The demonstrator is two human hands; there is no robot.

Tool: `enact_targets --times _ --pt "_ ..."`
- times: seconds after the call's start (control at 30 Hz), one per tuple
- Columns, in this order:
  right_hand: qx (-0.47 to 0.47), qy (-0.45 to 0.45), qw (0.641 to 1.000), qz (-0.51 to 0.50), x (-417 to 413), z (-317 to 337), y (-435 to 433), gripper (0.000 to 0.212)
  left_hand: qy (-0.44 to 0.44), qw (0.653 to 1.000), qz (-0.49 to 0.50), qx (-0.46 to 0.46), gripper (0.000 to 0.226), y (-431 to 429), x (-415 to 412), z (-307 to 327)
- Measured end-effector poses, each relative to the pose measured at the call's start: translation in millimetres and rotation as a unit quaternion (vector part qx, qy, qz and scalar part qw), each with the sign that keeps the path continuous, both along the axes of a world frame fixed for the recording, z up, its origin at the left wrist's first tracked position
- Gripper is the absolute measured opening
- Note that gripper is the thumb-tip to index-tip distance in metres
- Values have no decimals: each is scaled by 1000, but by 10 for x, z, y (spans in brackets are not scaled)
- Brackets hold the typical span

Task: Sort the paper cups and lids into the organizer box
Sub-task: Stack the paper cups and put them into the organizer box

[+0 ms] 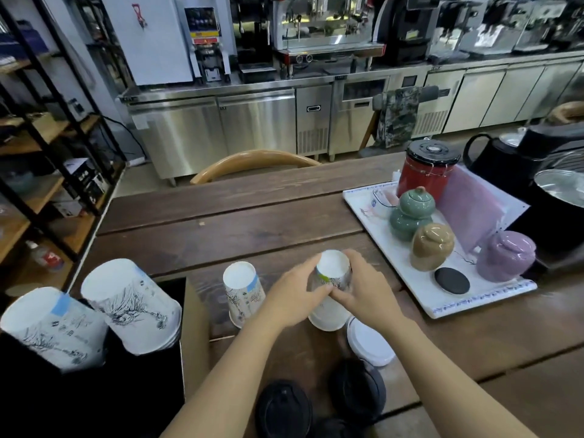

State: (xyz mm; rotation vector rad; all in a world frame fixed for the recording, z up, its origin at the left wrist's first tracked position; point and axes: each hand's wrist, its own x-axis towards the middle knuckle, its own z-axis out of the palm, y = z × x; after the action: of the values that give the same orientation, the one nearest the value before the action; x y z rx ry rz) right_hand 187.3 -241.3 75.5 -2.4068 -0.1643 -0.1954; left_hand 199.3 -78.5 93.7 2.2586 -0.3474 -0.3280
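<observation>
An upside-down printed paper cup (pixel 331 273) stands on the wooden table, seemingly on top of another white cup (pixel 327 317). My left hand (pixel 294 295) and my right hand (pixel 366 289) both grip its sides. Another inverted printed cup (pixel 241 292) stands just left of my hands. The black organizer box (pixel 94 399) at the lower left holds two stacks of inverted cups (pixel 53 327) (pixel 132 305). White lids (pixel 369 343) lie below my right hand. Black lids (pixel 282 409) (pixel 357 390) rest near the front edge.
A white tray (pixel 423 298) at the right carries a red canister (pixel 429 165), green, tan and purple ceramic jars and a black disc. Black kettles and a pot stand at the far right. A wooden chair back (pixel 252 162) is across the table. Shelving stands on the left.
</observation>
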Motion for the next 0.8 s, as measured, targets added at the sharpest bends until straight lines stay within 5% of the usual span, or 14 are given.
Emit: enact_targets --times 0.13,0.27,0.37,0.47,0.8 --pt "-9 117 993 13 33 -253 -93 64 71 995 -45 43 78 9 -27 -220" --pt "65 156 985 36 144 -269 -151 88 41 994 67 -81 57 -31 83 -264" --pt "111 204 972 36 191 -327 -143 94 133 963 127 -195 61 -100 106 -284" --pt "125 220 967 36 198 -419 -133 91 173 956 112 -210 62 -162 47 -385" --pt "110 32 993 38 213 212 95 74 12 952 119 -283 33 13 8 191"
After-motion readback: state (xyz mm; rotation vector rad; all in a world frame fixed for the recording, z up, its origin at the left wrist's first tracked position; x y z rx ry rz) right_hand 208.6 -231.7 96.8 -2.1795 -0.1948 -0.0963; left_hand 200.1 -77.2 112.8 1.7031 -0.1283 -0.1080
